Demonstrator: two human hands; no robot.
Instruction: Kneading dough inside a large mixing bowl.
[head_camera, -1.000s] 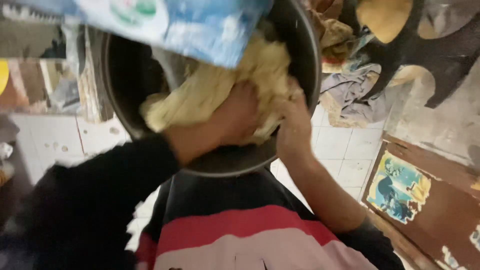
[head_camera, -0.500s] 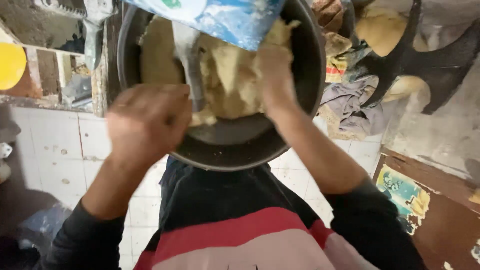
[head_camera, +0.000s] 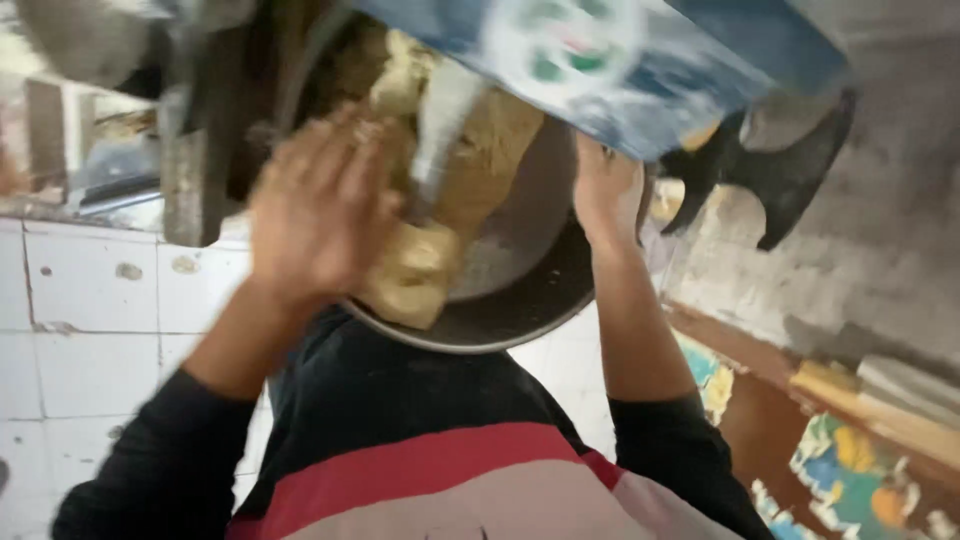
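A big dark metal bowl (head_camera: 520, 315) holds a mass of pale yellow dough (head_camera: 420, 270), and a grey metal mixing hook (head_camera: 440, 130) reaches down into it. My left hand (head_camera: 320, 210) is raised over the bowl's left side. Its fingers are spread, it holds nothing, and it is blurred by motion. My right hand (head_camera: 605, 190) lies against the bowl's right rim. Its fingers are hidden under a blue and white bag (head_camera: 620, 70) that hangs across the top of the view.
A grey machine frame (head_camera: 190, 150) stands left of the bowl. White floor tiles (head_camera: 90, 330) lie below on the left. A brown board with colourful pictures (head_camera: 840, 460) is at the lower right, and a dark plastic chair (head_camera: 770, 180) stands behind it.
My left hand came out of the dough and now hovers open at the bowl's left. My right hand slid from the dough to the right rim. The view moved closer.
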